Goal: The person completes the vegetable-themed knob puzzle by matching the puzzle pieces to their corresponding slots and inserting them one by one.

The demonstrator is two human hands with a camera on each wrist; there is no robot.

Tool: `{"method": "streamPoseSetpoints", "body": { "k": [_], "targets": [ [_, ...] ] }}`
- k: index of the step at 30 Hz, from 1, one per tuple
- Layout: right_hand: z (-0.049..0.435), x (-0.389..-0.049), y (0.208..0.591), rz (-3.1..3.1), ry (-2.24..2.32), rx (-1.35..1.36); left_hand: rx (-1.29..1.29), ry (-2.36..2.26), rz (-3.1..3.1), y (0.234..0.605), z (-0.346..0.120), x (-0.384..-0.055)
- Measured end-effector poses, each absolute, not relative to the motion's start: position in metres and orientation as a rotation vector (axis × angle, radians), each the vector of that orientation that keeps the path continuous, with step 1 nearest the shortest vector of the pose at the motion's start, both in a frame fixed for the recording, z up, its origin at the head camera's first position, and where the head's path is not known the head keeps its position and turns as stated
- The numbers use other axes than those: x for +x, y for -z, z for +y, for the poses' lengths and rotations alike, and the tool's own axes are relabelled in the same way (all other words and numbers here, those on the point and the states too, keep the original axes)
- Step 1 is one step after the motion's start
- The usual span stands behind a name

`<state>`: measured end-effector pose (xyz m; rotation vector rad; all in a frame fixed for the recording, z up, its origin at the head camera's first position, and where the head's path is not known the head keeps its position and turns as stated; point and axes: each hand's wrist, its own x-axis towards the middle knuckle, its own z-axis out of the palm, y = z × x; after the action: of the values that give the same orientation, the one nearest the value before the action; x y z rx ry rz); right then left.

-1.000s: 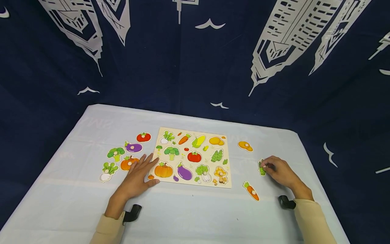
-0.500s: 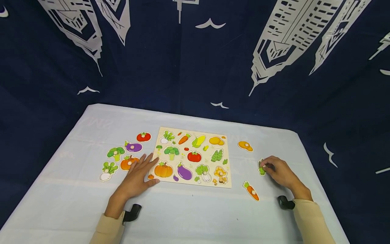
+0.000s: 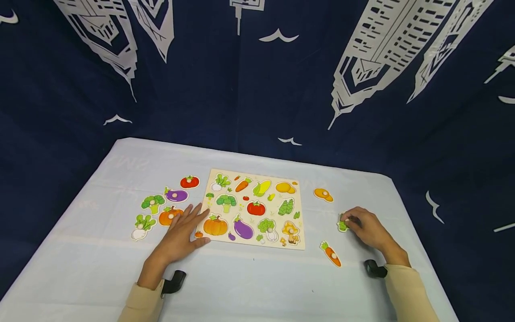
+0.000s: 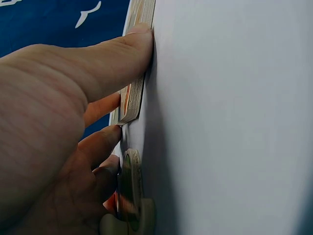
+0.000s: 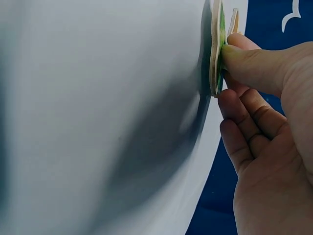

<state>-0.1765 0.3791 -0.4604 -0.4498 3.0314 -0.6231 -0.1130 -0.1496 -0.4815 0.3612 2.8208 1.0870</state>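
Note:
My right hand (image 3: 368, 228) pinches a green vegetable puzzle piece (image 3: 342, 225) by its top between thumb and index finger. In the right wrist view this piece (image 5: 216, 54) is seen edge-on, close over the white tabletop, its shadow beside it. On the other side, my left hand (image 3: 179, 237) rests with spread, straight fingers on the lower left corner of the wooden vegetable puzzle board (image 3: 243, 211). The left wrist view has the thumb (image 4: 117, 58) along the board's edge. Under the left fingertips' outer side lies a pumpkin piece (image 3: 166, 216), partly covered.
Left of the board lie knobbed tomato (image 3: 189, 181), eggplant (image 3: 176, 195), broccoli (image 3: 153, 204) and turnip (image 3: 140, 230) pieces. A potato piece (image 3: 323, 194) and a carrot piece (image 3: 332, 255) lie to its right. A dark blue printed curtain (image 3: 257, 89) hangs behind the table.
My right hand has shifted slightly left with the green piece, which is turned a little and shows more of its face. The left hand stays on the board.

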Motion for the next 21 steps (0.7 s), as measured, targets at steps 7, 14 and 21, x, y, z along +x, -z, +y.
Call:
{"method": "streamPoseSetpoints", "body": {
  "k": [7, 14, 21],
  "targets": [
    [0.372, -0.178, 0.459, 3.019, 0.648, -0.463, 0.372, -1.078, 2.829, 0.484, -0.15, -0.114],
    [0.367, -0.177, 0.459, 3.019, 0.658, -0.463, 0.372, -1.07, 2.832, 0.486, -0.151, -0.115],
    [0.358, -0.178, 0.461, 3.006, 0.678, -0.503, 0.375, -1.068, 2.826, 0.486, -0.151, -0.114]
  ]
}}
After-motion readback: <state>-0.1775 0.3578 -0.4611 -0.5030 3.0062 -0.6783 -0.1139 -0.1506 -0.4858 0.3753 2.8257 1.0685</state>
